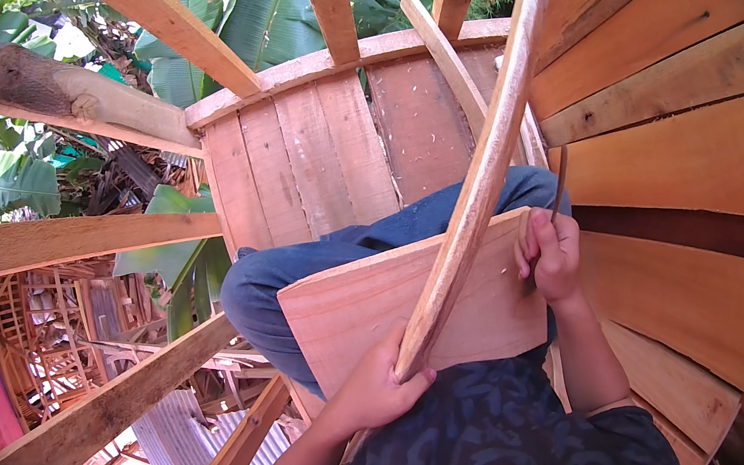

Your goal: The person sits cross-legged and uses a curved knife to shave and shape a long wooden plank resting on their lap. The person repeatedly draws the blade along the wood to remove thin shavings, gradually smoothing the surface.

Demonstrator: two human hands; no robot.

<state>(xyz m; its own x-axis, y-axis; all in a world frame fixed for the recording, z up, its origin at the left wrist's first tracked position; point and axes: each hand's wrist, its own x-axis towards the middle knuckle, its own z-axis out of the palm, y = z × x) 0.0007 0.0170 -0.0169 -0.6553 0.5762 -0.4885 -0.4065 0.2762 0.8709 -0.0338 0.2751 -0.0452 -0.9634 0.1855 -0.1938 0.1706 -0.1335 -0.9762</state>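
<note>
Wooden strip (493, 155) — in right hand (556, 254), half-hidden, perhaps a blade (562, 182)

A long wooden strip (481, 186) slants over a board (354, 303), near a thin tool (561, 178).

Single fisheye, head height, facing steeply down, close over left hand (378, 379), right hand (555, 252) and lap (270, 297).

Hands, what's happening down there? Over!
Left hand gripping long wooden strip. Right hand holding thin dark tool, by flat board. Strip hides part of board.
</note>
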